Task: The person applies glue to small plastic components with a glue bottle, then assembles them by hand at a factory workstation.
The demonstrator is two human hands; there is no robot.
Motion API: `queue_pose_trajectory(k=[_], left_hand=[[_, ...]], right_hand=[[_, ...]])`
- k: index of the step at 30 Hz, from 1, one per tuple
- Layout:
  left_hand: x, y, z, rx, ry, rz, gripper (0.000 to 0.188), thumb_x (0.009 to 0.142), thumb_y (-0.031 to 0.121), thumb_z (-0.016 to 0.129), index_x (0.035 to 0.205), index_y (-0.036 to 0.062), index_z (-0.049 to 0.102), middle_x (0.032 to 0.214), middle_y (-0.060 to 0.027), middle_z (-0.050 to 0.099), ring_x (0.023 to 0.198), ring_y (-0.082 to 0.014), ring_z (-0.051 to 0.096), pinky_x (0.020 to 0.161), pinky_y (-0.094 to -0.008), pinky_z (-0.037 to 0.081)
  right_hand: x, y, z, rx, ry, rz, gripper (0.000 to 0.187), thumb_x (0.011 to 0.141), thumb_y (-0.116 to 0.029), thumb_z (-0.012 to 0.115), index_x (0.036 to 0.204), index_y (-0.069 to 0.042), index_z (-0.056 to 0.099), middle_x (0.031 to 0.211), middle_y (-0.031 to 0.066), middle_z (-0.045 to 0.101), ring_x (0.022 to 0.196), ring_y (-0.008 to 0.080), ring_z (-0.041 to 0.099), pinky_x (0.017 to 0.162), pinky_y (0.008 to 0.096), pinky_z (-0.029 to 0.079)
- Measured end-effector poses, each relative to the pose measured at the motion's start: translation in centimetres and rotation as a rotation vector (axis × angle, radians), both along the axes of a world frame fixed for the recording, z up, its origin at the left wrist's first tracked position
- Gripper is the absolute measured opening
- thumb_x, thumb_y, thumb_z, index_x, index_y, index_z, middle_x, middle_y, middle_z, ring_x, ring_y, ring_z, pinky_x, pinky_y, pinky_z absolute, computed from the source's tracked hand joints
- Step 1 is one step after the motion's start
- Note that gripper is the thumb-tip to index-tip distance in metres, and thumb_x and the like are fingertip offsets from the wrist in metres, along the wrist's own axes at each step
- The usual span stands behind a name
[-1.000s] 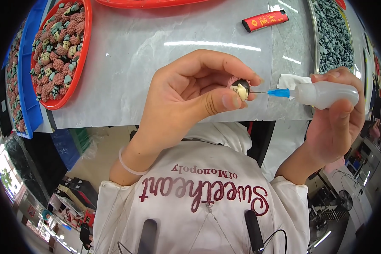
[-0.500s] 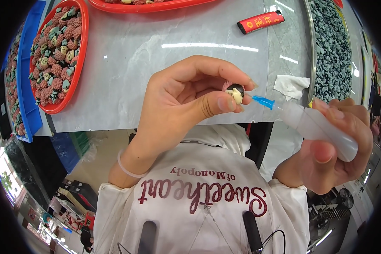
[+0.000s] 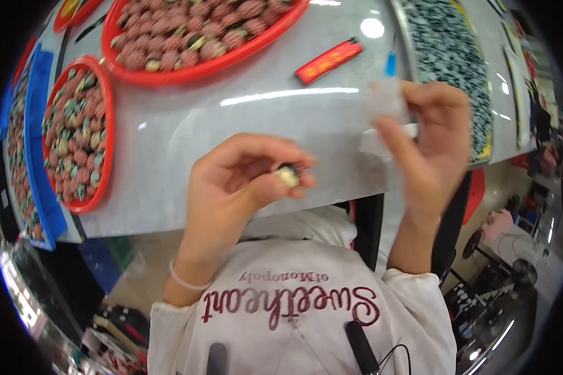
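Observation:
Between the thumb and fingers of my left hand (image 3: 216, 187) is a small figurine piece (image 3: 288, 175), cream in front with a black top and a bit of pink. My right hand (image 3: 438, 147), smeared by motion, holds a translucent white squeeze bottle (image 3: 385, 100) between thumb and fingers. The bottle's blue needle tip (image 3: 391, 64) points toward the far side of the table, away from the figurine piece. A crumpled white cloth (image 3: 375, 142) lies on the table beside my right hand, partly behind it.
Red trays of small pink pieces stand on the grey table, one oval tray (image 3: 109, 137) at left, another tray (image 3: 169, 77) at the back. A blue tray (image 3: 40, 144) lines the left edge. A red and black packet (image 3: 328, 60) lies mid-table. Dark speckled pieces (image 3: 447, 56) fill a tray at right.
My right hand has moved left and away from me with the bottle, turning its tip from the figurine piece to point away. The view has shifted, showing more of the far red tray.

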State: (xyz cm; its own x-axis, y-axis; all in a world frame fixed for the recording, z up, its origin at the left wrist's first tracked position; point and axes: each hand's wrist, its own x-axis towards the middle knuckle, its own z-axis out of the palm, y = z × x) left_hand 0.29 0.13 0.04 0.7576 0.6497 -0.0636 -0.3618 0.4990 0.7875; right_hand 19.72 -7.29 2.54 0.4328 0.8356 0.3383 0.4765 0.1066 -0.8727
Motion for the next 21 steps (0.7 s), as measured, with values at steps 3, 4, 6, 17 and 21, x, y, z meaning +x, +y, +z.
queue_pose_trajectory(k=[3,4,6,17,21], left_hand=[[0.0,-0.2,0.0,0.028,0.058,0.029,0.027,0.08,0.013,0.061,0.097,-0.0051,0.052,0.094,-0.0166,0.058,0.08,-0.0203,0.06,0.068,-0.0269,0.051],[-0.1,-0.3,-0.1,0.028,0.081,0.045,0.028,0.079,0.014,0.062,0.097,-0.0048,0.052,0.093,-0.0165,0.058,0.078,-0.0203,0.06,0.066,-0.0268,0.051],[0.0,-0.4,0.1,0.023,0.082,0.035,0.029,0.078,0.015,0.063,0.096,-0.0042,0.052,0.092,-0.0163,0.058,0.078,-0.0203,0.061,0.065,-0.0268,0.051],[0.3,-0.1,0.2,0.023,0.089,0.013,0.031,0.077,0.018,0.065,0.095,-0.003,0.053,0.09,-0.0156,0.057,0.076,-0.0198,0.061,0.063,-0.0263,0.052],[0.2,-0.2,0.0,0.026,0.08,0.013,0.03,0.077,0.017,0.065,0.095,-0.0033,0.053,0.091,-0.0159,0.057,0.076,-0.0196,0.06,0.062,-0.0263,0.052]], right_hand=[[-0.6,1.2,-1.0,-0.131,-0.112,0.0,0.035,0.066,0.006,0.065,0.096,-0.001,0.047,0.091,0.0079,0.057,0.082,0.0146,0.055,0.074,0.0254,0.043],[-1.0,1.3,-1.3,-0.129,-0.126,-0.018,0.035,0.066,0.006,0.065,0.096,-0.001,0.047,0.091,0.0079,0.057,0.082,0.0146,0.055,0.074,0.0254,0.043],[-1.4,1.2,-1.6,-0.213,-0.143,0.059,0.034,0.065,0.005,0.065,0.095,-0.002,0.051,0.089,0.0057,0.058,0.079,0.0132,0.055,0.072,0.0237,0.044],[13.3,-1.4,0.2,-0.381,-0.584,-0.329,0.016,0.075,-0.001,0.057,0.091,-0.001,0.06,0.081,0.0064,0.059,0.074,0.0138,0.055,0.069,0.0237,0.043],[12.2,-1.4,0.3,-0.389,-0.736,-0.361,0.017,0.075,-0.001,0.058,0.091,-0.002,0.061,0.082,0.0065,0.058,0.073,0.0124,0.055,0.067,0.023,0.043]])
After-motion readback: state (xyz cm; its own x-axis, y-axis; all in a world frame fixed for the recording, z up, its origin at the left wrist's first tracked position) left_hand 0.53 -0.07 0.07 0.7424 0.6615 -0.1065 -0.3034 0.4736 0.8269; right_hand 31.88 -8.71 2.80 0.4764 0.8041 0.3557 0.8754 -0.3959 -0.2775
